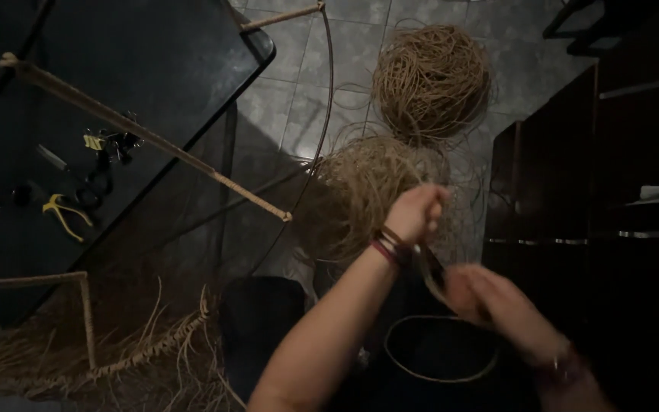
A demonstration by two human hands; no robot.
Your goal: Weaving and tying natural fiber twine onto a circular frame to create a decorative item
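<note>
Grey floor tiles (299, 107), dimly lit, formed the ground; a dark table (154, 53) filled the upper left, dark cabinets (573, 175) the right.

Hands:
- Left hand (415, 214): closed in a fist around a bunch of flat fibre strands (430, 268); red and dark bands at the wrist.
- Right hand (490, 301): fingers curled and pinching the lower end of the same strands, below and to the right of the left hand; blurred, so the exact hold could not be told.
- The strands ran taut between the two hands, long axis sloping from upper left to lower right. The left hand lay nearer the loose fibre supply.

Materials:
- Loose fibre bundle (364, 191): pale tan, tangled, on the floor directly behind the left hand.
- Round fibre coil (431, 80): tan, ball-shaped, beyond the bundle, well apart from both hands.
- Wire ring (390, 355): thin oval hoop, low in the frame beneath the hands.
- Wrapped frame rod (146, 137): long, fibre-bound, slanting across the table's right edge, joined to a thin curved dark rod.
- Partly woven frame (85, 336): lower left corner, loose strand ends fanning out.

Tools on the table's left part:
- Yellow-handled pliers (62, 214).
- Cluster of dark clips with one yellow piece (108, 145).

Packages, labels, signs: none legible; a small pale object (650, 194) sat on a cabinet shelf at right.
</note>
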